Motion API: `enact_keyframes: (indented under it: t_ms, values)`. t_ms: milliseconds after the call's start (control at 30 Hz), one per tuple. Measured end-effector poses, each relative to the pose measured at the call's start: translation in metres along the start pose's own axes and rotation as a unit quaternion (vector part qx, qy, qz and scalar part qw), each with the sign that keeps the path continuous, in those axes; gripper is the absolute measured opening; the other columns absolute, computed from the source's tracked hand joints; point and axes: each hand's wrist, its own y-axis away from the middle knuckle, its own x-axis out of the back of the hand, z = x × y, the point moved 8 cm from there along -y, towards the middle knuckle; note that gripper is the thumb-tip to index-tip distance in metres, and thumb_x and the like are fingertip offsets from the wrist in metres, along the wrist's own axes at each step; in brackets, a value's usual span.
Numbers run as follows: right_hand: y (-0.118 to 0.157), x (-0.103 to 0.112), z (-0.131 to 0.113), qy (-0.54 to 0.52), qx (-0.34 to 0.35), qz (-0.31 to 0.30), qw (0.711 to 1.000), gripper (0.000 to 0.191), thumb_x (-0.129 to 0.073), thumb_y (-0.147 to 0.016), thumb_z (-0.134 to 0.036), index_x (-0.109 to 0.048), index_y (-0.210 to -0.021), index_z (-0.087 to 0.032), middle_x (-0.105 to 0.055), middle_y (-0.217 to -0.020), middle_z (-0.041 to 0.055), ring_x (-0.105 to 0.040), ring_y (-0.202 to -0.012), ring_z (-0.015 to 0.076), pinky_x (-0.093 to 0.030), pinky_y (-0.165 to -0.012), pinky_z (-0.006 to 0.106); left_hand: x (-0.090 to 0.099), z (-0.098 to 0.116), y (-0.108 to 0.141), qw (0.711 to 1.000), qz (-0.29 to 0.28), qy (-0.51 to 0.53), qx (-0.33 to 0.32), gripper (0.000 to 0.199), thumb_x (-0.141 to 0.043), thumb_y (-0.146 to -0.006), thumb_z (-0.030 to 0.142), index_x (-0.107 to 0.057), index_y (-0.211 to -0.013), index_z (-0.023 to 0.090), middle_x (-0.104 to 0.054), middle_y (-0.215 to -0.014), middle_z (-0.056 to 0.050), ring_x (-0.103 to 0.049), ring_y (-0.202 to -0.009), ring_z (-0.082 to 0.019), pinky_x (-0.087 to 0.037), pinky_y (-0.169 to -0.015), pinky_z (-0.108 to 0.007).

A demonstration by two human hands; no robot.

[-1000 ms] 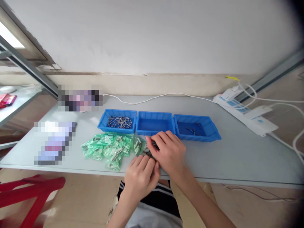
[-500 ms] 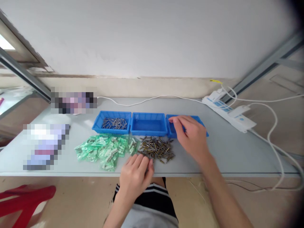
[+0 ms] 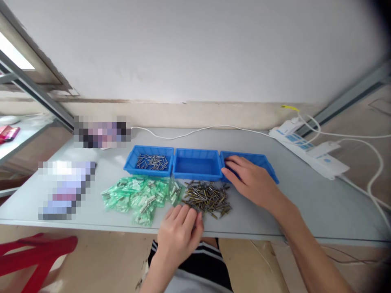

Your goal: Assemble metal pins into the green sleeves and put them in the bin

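My right hand (image 3: pixel 252 181) reaches over the right blue tray (image 3: pixel 271 173), fingertips dipping inside and thumb apart from the fingers. Nothing shows in its grip, and it hides much of that tray. Curled into a loose fist, my left hand (image 3: pixel 179 230) rests at the front edge of a pile of brass-and-steel pins (image 3: pixel 207 197), which look like bits or rivets. Whatever its fingers hold is hidden. Thin silvery metal pins (image 3: pixel 152 162) lie in the left blue tray (image 3: pixel 130 165). Between the two stands the middle blue tray (image 3: pixel 198 165), its bottom bare.
Green plastic packets (image 3: pixel 137 195) with metal pieces lie left of the pile. A white power strip (image 3: pixel 308 148) with cables sits at the right. Blurred-out items (image 3: pixel 69 189) occupy the table's left side. A red stool (image 3: pixel 39 252) stands below the front edge.
My right hand has turned and lowered into the right tray, its thumb and fingers parting from a pinch. My left hand keeps its place by the pile. The whole view has shifted slightly.
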Motion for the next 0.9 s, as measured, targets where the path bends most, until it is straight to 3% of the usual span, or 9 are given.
enact_keyframes:
  t_ms: [100, 267, 433, 533, 733, 900]
  values:
    - [-0.003, -0.002, -0.002, 0.040, 0.003, -0.007, 0.999, 0.044, -0.037, -0.116, -0.046, -0.069, -0.103, -0.020, -0.072, -0.113, 0.0117, -0.066, -0.108, 0.0288, -0.053, -0.086, 0.040, -0.001, 0.000, 0.001, 1.000, -0.004, 0.001, -0.002, 0.033, -0.054, -0.105, 0.012, -0.047, -0.075, 0.023, -0.050, -0.068, 0.000, -0.046, -0.065, -0.019, -0.035, -0.062, -0.036]
    - [-0.004, -0.005, -0.002, 0.054, -0.004, -0.011, 0.998, 0.039, -0.038, -0.117, -0.043, -0.068, -0.109, -0.018, -0.074, -0.110, 0.0115, -0.067, -0.108, 0.0304, -0.049, -0.091, 0.041, -0.001, -0.001, 0.001, 1.000, -0.001, 0.001, -0.003, 0.032, -0.054, -0.106, 0.012, -0.047, -0.076, 0.023, -0.050, -0.068, 0.000, -0.045, -0.065, -0.019, -0.035, -0.062, -0.036]
    - [-0.003, -0.005, 0.007, 0.037, -0.079, -0.028, 0.996, 0.036, -0.043, -0.115, -0.046, -0.059, -0.093, -0.023, -0.073, -0.091, 0.0045, -0.071, -0.083, 0.0247, -0.040, -0.067, 0.034, -0.001, -0.001, 0.000, 1.000, 0.001, 0.000, -0.001, 0.033, -0.052, -0.106, 0.012, -0.045, -0.076, 0.023, -0.050, -0.068, 0.000, -0.047, -0.065, -0.019, -0.035, -0.062, -0.035]
    - [-0.003, -0.004, 0.007, 0.051, -0.100, -0.021, 0.993, 0.038, -0.044, -0.114, -0.048, -0.055, -0.087, -0.024, -0.070, -0.084, 0.0030, -0.070, -0.075, 0.0229, -0.034, -0.061, 0.032, -0.001, 0.000, 0.001, 1.000, 0.005, -0.002, -0.004, 0.032, -0.053, -0.106, 0.012, -0.046, -0.077, 0.023, -0.050, -0.068, 0.000, -0.047, -0.065, -0.019, -0.035, -0.062, -0.035]
    - [-0.002, -0.003, 0.005, 0.068, -0.094, 0.012, 0.993, 0.039, -0.042, -0.114, -0.050, -0.057, -0.091, -0.023, -0.067, -0.093, 0.0057, -0.068, -0.079, 0.0233, -0.038, -0.062, 0.033, -0.001, 0.000, 0.002, 1.000, 0.008, 0.006, -0.003, 0.030, -0.054, -0.105, 0.011, -0.047, -0.078, 0.023, -0.052, -0.069, 0.000, -0.049, -0.065, -0.019, -0.036, -0.062, -0.035]
    - [-0.004, 0.001, -0.001, 0.043, -0.031, 0.035, 0.998, 0.035, -0.039, -0.116, -0.042, -0.064, -0.103, -0.022, -0.068, -0.105, 0.0071, -0.067, -0.099, 0.0252, -0.047, -0.075, 0.034, -0.001, -0.001, 0.001, 1.000, 0.017, 0.003, -0.002, 0.030, -0.052, -0.106, 0.012, -0.046, -0.079, 0.023, -0.054, -0.069, 0.000, -0.051, -0.064, -0.019, -0.037, -0.062, -0.034]
